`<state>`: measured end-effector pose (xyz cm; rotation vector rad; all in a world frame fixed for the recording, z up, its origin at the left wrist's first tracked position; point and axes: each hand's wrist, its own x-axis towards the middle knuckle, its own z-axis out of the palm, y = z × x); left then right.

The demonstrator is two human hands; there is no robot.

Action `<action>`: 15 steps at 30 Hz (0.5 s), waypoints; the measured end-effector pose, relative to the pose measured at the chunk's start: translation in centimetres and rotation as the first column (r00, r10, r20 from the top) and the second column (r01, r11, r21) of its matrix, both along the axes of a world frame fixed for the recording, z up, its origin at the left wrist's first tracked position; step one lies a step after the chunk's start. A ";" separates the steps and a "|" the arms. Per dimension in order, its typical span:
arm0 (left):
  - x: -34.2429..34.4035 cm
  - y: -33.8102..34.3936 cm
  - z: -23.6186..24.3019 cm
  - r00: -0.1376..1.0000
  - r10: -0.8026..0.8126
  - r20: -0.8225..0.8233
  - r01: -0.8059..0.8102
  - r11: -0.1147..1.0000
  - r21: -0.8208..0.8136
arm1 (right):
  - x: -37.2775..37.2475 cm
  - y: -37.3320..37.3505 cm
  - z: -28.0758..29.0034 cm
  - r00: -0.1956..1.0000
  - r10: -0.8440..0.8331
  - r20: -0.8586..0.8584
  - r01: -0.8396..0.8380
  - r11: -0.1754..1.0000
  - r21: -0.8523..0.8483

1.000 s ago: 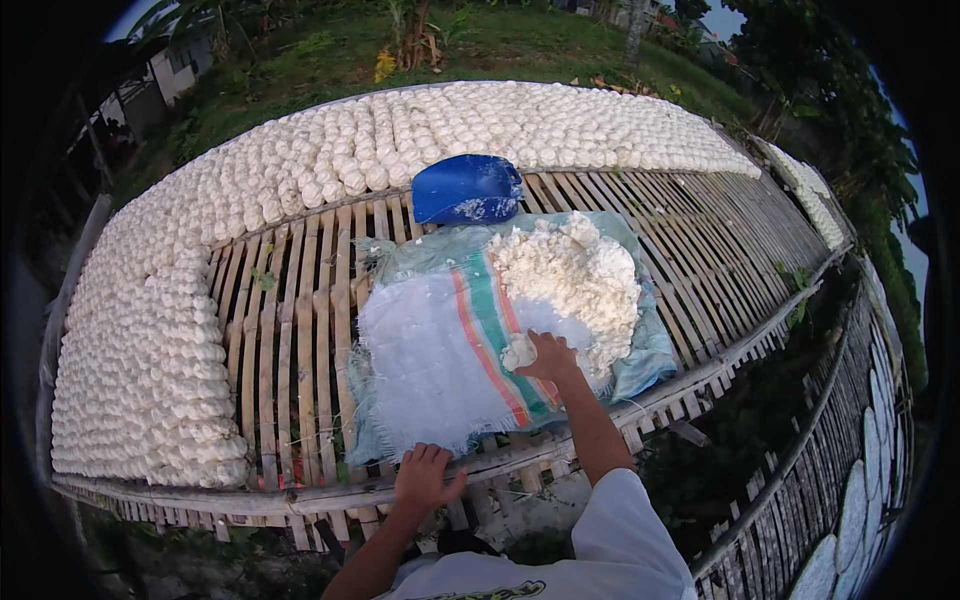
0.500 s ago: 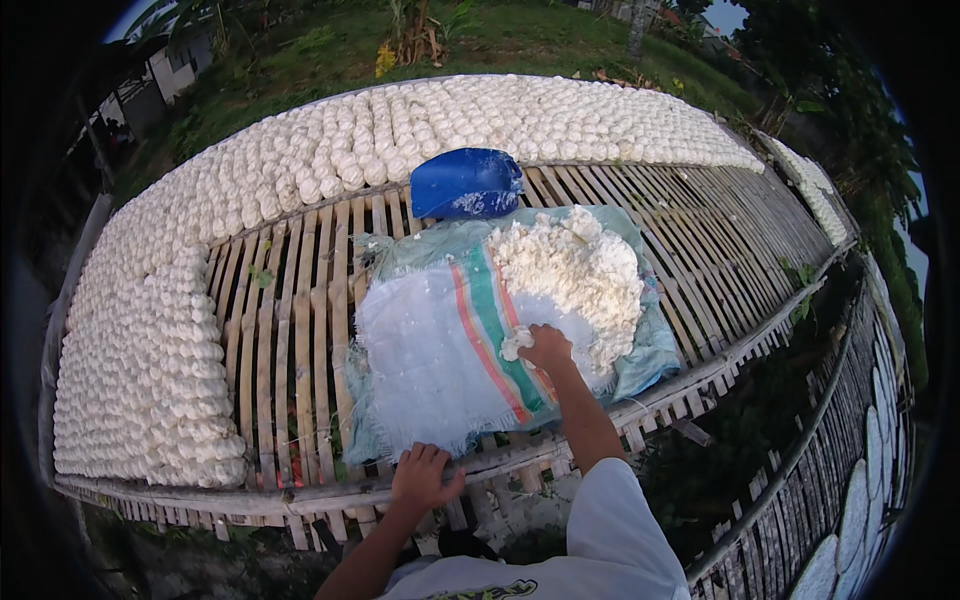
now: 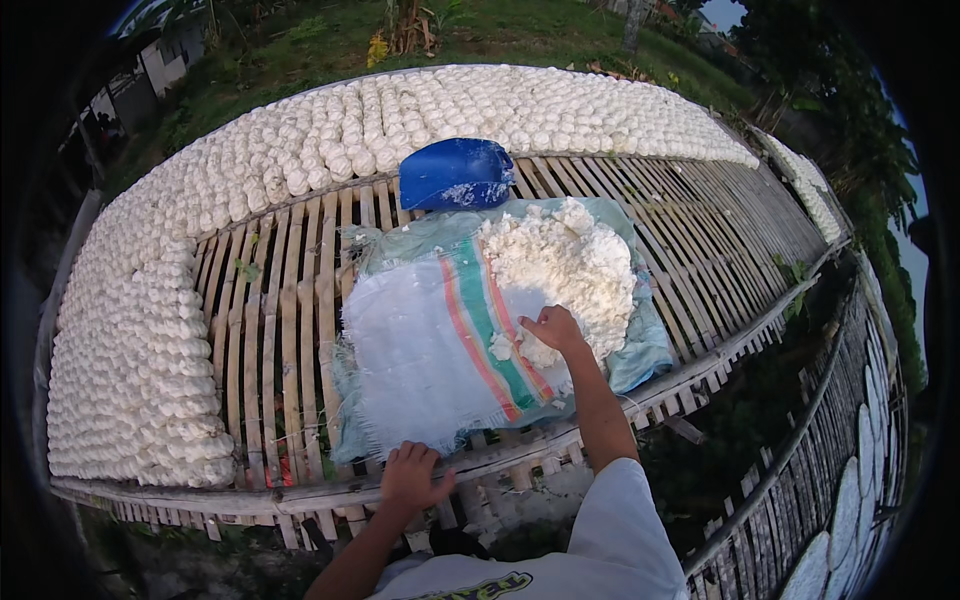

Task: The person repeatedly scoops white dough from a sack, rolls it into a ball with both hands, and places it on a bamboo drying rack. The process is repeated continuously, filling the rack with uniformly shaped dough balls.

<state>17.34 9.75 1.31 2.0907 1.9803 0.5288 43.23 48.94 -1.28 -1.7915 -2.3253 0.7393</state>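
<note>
My right hand (image 3: pixel 553 328) is over the woven white sack (image 3: pixel 400 345), at the near-left side of a heap of crumbly white mash (image 3: pixel 590 270). Its fingers are loosely bent and apart, with no lump visible in them. Beside its fingertips a small white lump (image 3: pixel 501 346) lies on the sack's green and orange stripes. At the near edge of the bamboo rack (image 3: pixel 300 340), my left hand (image 3: pixel 413 474) rests on the rail by the sack's frayed border, fingers stretched and thumb out. Nothing shows in it.
Just beyond the sack stands a blue plastic container (image 3: pixel 455 175) smeared with white. Rows of rounded white lumps (image 3: pixel 140 370) cover the rack's left and far parts. A pale blue-green sheet (image 3: pixel 645 345) lies under the sack. Another slatted rack (image 3: pixel 770 520) with flat white pieces is at right.
My right hand has moved slightly up and right, off the small lump, which now lies uncovered on the sack. My left hand stays at the rail. The whole view has shifted a little.
</note>
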 end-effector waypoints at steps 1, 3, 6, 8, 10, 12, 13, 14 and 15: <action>-0.1 0.0 -0.1 1.000 -0.002 -0.005 0.002 1.000 -0.002 | -0.6 -0.7 -0.1 0.998 0.034 0.060 -0.036 0.999 0.035; -0.2 0.0 -0.2 1.000 0.001 0.009 -0.001 1.000 0.022 | -1.5 -3.3 -0.8 0.996 -0.010 0.094 0.000 0.994 0.108; -0.2 -0.1 0.1 0.999 0.004 0.038 -0.006 0.999 0.054 | -1.7 -7.2 -2.1 0.981 0.010 0.194 -0.033 0.993 0.112; 0.0 -0.2 0.1 1.000 0.018 0.023 -0.019 0.999 0.040 | -0.8 -9.0 -2.7 0.965 0.077 0.250 -0.124 0.976 0.177; 0.0 -0.2 0.0 1.000 0.008 0.008 -0.008 1.000 0.021 | 0.4 -8.7 -2.4 0.998 0.031 0.057 -0.040 0.984 0.172; -0.1 -0.3 -0.4 1.000 0.000 0.002 0.000 0.999 0.043 | 1.4 -7.3 -1.1 0.964 -0.158 -0.215 0.158 0.987 -0.018; -0.2 -0.4 -0.6 1.000 -0.005 0.007 0.004 0.998 0.060 | 1.7 -6.7 -0.1 0.875 -0.334 -0.349 0.276 0.939 -0.207; -0.3 -0.4 -0.9 1.000 -0.006 0.012 0.004 0.994 0.113 | 1.9 -6.0 1.2 0.743 -0.506 -0.437 0.342 0.850 -0.401; -0.4 -0.5 -1.0 1.000 -0.006 0.031 0.003 0.995 0.097 | 1.9 -6.2 2.4 0.632 -0.543 -0.553 0.326 0.833 -0.446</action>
